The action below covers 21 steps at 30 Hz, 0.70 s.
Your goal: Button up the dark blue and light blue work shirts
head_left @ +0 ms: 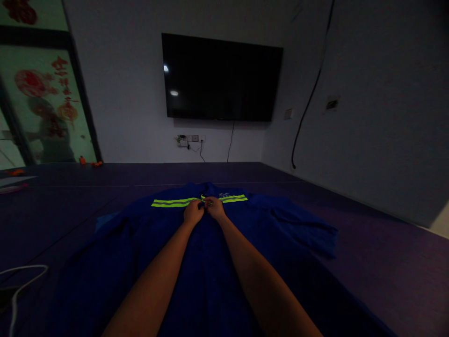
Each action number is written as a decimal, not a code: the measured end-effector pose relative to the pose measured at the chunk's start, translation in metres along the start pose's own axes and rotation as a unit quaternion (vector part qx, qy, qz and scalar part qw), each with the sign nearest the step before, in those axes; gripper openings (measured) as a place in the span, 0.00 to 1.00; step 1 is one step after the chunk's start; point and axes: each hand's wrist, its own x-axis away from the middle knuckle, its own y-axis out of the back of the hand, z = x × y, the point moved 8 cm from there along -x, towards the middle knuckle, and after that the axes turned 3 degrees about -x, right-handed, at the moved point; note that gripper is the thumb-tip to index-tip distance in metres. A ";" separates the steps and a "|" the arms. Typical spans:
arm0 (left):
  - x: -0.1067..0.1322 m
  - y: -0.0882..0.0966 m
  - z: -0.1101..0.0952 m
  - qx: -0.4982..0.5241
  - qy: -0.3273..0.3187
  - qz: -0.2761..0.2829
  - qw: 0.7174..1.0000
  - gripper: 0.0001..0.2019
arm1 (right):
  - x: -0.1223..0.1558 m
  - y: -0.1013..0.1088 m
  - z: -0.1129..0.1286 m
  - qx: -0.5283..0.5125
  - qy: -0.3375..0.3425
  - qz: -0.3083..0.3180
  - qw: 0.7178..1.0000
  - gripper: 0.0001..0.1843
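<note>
A dark blue work jacket (273, 224) with a yellow-green reflective stripe (168, 202) across the chest lies spread flat on the dark purple table (386, 252). Both my arms reach forward over it. My left hand (193, 211) and my right hand (214, 208) meet at the jacket's front opening, just below the stripe. Both hands have their fingers pinched together on the jacket's front edges. What the fingertips hold exactly is too small and dark to make out.
A black wall-mounted screen (221, 79) hangs ahead, with sockets and cables (191, 139) below it. A white cable (21, 281) lies at the table's left edge. A glass door with red decorations (45, 103) is at the left. A black cable (308, 103) hangs on the right wall.
</note>
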 end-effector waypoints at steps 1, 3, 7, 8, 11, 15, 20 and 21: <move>0.000 0.000 0.000 0.001 0.001 0.000 1.000 0.12 | 0.001 0.000 0.001 0.001 -0.001 0.002 1.000 0.22; -0.001 -0.001 0.001 0.004 -0.001 0.001 1.000 0.12 | 0.002 0.001 0.004 0.003 -0.002 0.006 1.000 0.22; -0.001 -0.001 0.001 0.008 -0.009 0.002 1.000 0.11 | 0.004 0.001 0.013 0.015 0.009 0.034 0.999 0.25; -0.001 -0.001 0.001 0.007 -0.010 0.002 1.000 0.11 | 0.005 0.000 0.016 0.023 0.016 0.046 0.999 0.26; -0.001 -0.001 0.001 0.000 -0.012 0.003 1.000 0.11 | 0.006 -0.001 0.025 0.062 0.042 0.072 0.995 0.27; 0.000 -0.001 -0.001 -0.010 -0.011 0.008 1.000 0.10 | 0.008 -0.002 0.036 0.141 0.078 0.101 0.982 0.29; 0.001 -0.001 -0.002 -0.021 -0.003 0.020 1.000 0.10 | 0.011 -0.004 0.042 0.200 0.095 0.126 0.967 0.28; 0.001 -0.001 -0.001 -0.023 -0.001 0.023 0.999 0.10 | 0.011 -0.004 0.042 0.206 0.094 0.126 0.966 0.28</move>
